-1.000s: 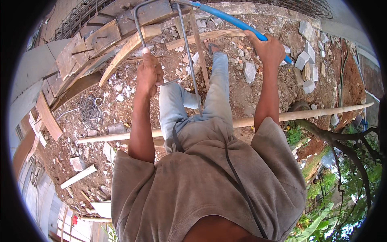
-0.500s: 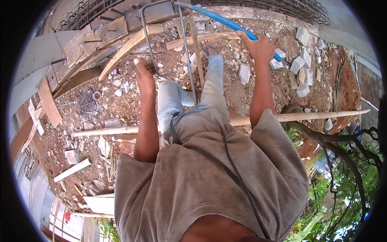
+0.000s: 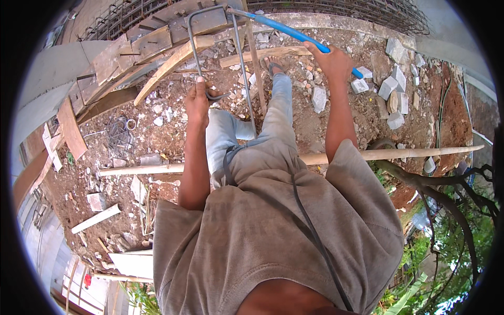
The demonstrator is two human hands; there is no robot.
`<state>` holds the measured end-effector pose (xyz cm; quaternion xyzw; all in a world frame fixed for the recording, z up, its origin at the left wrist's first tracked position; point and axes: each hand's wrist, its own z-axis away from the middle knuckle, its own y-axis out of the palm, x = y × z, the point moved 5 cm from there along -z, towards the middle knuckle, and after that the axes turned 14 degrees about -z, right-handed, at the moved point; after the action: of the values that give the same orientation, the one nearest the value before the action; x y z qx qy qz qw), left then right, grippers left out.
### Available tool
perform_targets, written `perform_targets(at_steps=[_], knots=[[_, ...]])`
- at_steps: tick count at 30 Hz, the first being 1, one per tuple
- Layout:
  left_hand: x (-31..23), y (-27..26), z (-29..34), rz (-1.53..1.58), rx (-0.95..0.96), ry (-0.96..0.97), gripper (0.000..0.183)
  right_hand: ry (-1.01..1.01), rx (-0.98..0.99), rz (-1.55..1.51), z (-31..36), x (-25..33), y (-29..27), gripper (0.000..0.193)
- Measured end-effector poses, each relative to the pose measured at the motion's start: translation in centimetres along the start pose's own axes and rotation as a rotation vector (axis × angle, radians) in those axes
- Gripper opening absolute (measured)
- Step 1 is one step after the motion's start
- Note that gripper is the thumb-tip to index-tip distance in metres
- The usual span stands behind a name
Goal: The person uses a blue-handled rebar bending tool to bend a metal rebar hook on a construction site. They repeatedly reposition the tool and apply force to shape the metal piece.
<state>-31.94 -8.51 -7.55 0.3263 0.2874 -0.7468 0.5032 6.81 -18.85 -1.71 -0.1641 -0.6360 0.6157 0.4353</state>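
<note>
A steel rebar [image 3: 240, 58] is bent into an open rectangular stirrup shape, its long leg running down toward my lap. My left hand [image 3: 197, 105] is closed around the rebar near its lower left bend, thumb pointing up; the short hooked end sticks out to the right of the fingers. My right hand [image 3: 335, 64] grips the handle of a blue bar-bending tool [image 3: 286, 31] that slants up to the left. The tool's bare metal head meets the rebar at its upper right corner, over a wooden workbench [image 3: 210, 21] with steel pegs standing in it.
A pale plank [image 3: 170, 68] leans at the bench's left. Rebar cages [image 3: 346, 9] lie behind a concrete edge. Broken white blocks [image 3: 388, 86] are heaped on the right. A long pole [image 3: 399, 152] crosses beneath me. Tangled wire [image 3: 119, 137] lies on the left; branches [image 3: 446, 194] reach in at lower right.
My left hand has shifted slightly right and its fingers have closed on the rebar's lower bend. The stirrup's left leg has swung a little rightward. My right hand keeps hold of the blue tool.
</note>
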Motion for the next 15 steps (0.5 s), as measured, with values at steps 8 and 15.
perform_targets(at_steps=[8, 15], knots=[[-0.2, 0.2, 0.3, -0.009, -0.091, -0.048, 0.043, -0.011, 0.169, -0.014, -1.0, -0.1, -1.0, 0.088], [-1.2, 2.2, -0.7, 0.233, 0.006, -0.02, 0.042, -0.042, 0.198, 0.006, -0.6, -0.5, -0.5, 0.081]])
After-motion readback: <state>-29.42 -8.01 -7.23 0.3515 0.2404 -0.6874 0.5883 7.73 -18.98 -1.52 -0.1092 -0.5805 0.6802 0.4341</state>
